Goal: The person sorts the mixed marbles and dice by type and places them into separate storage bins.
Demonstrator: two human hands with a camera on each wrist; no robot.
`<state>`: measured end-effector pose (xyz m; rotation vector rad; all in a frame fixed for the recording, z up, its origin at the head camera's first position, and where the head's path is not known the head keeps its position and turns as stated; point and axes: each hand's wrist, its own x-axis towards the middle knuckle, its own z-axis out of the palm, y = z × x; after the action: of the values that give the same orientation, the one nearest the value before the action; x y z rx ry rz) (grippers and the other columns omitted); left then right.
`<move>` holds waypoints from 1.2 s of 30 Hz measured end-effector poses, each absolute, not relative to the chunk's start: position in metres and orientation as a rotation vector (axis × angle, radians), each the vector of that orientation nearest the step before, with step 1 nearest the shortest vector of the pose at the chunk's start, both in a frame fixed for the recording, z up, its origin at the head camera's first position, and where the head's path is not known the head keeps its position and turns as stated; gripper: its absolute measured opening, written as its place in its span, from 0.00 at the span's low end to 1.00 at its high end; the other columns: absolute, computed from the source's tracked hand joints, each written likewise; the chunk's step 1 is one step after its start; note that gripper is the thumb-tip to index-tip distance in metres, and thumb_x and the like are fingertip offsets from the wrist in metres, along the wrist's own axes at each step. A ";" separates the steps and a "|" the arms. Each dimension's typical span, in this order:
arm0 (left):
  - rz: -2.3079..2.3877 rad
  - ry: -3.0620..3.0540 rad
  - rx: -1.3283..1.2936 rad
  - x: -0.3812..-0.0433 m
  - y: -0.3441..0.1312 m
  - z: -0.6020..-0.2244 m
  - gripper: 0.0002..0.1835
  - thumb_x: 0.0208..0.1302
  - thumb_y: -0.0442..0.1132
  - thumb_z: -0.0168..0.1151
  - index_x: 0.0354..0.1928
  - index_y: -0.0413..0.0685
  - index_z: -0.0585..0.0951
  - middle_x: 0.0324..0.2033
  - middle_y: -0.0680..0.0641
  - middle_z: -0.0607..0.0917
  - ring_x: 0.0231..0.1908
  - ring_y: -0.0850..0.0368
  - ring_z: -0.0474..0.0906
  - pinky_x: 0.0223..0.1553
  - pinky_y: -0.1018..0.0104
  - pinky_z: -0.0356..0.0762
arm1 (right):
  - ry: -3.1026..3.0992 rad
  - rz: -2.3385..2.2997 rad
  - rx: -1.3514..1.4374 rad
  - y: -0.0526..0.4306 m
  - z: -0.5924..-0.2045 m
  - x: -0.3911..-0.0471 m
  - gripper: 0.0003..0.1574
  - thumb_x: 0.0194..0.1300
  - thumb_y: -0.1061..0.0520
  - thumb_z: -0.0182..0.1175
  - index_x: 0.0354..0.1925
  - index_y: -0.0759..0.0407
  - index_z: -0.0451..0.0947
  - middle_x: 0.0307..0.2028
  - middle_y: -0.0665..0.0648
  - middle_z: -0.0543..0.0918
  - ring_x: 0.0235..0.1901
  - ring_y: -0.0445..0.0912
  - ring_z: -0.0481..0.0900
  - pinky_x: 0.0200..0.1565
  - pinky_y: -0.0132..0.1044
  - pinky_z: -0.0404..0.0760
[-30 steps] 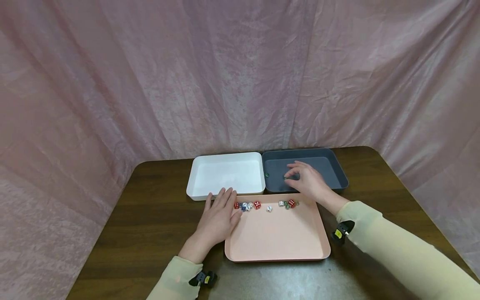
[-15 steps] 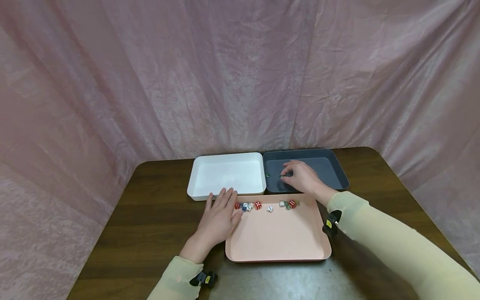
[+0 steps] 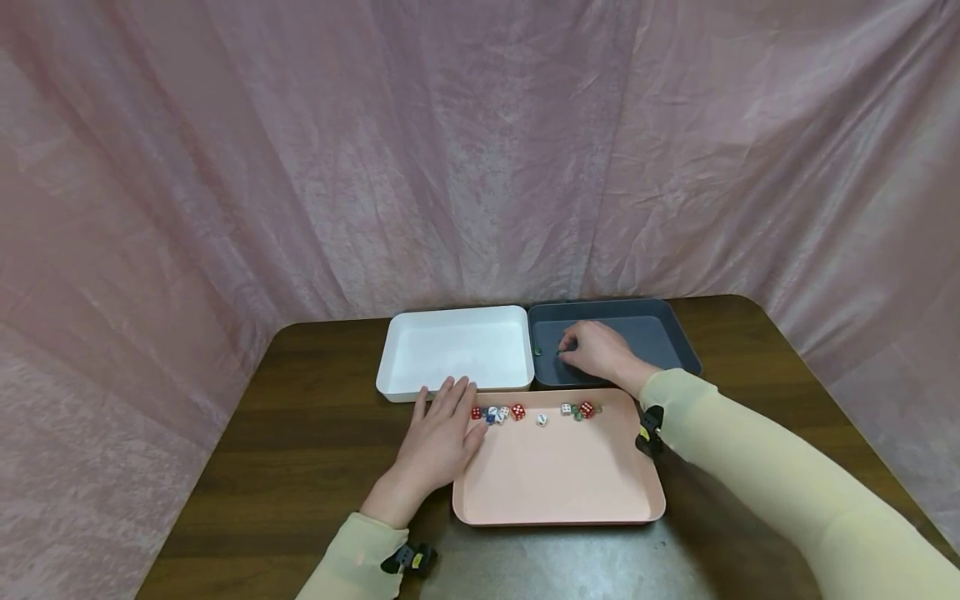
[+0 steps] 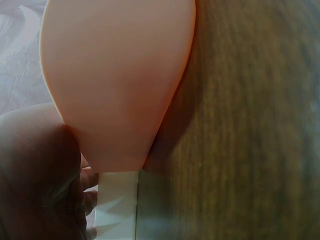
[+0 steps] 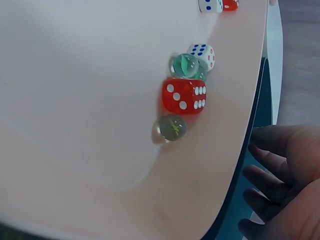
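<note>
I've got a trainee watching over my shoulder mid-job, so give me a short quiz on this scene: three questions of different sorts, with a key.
1. Multiple choice: in the head view, the right grip is over which tray?
A) white tray
B) dark grey tray
C) peach tray
2. True or false: the left grip is curled round a die.
3. Fill in the blank: in the right wrist view, the red die beside the glass marbles shows a six and, on the face left of it, a diagonal row of ___ pips.

Key:
1. B
2. False; its fingers are straight.
3. Three
</note>
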<state>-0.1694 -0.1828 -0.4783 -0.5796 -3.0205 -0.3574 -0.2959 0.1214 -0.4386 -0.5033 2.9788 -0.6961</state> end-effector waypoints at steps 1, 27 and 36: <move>-0.357 -3.021 -0.579 -0.169 -0.183 -0.478 0.38 0.87 0.57 0.55 0.86 0.43 0.63 0.85 0.41 0.62 0.86 0.41 0.50 0.83 0.33 0.38 | 2.979 -0.683 -0.502 0.121 -0.438 -0.297 0.09 0.74 0.57 0.72 0.47 0.60 0.93 0.61 0.66 0.88 0.62 0.63 0.84 0.63 0.61 0.83; -0.354 -3.018 -0.584 -0.169 -0.178 -0.480 0.38 0.86 0.57 0.56 0.86 0.43 0.64 0.85 0.40 0.63 0.86 0.40 0.51 0.83 0.33 0.39 | 2.997 -0.541 -0.473 0.111 -0.441 -0.308 0.14 0.75 0.56 0.72 0.54 0.61 0.91 0.57 0.64 0.88 0.61 0.62 0.82 0.63 0.60 0.82; -0.354 -3.014 -0.589 -0.171 -0.179 -0.479 0.38 0.86 0.57 0.56 0.86 0.43 0.64 0.85 0.40 0.63 0.86 0.40 0.50 0.83 0.32 0.38 | 3.047 -0.581 -0.543 0.120 -0.433 -0.295 0.17 0.74 0.57 0.73 0.58 0.63 0.90 0.67 0.67 0.84 0.70 0.65 0.77 0.69 0.62 0.77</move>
<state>-0.1712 -0.1786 -0.4793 -0.5894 -3.0145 -0.3539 -0.2948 0.1202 -0.4333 -0.5434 3.0471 -0.5809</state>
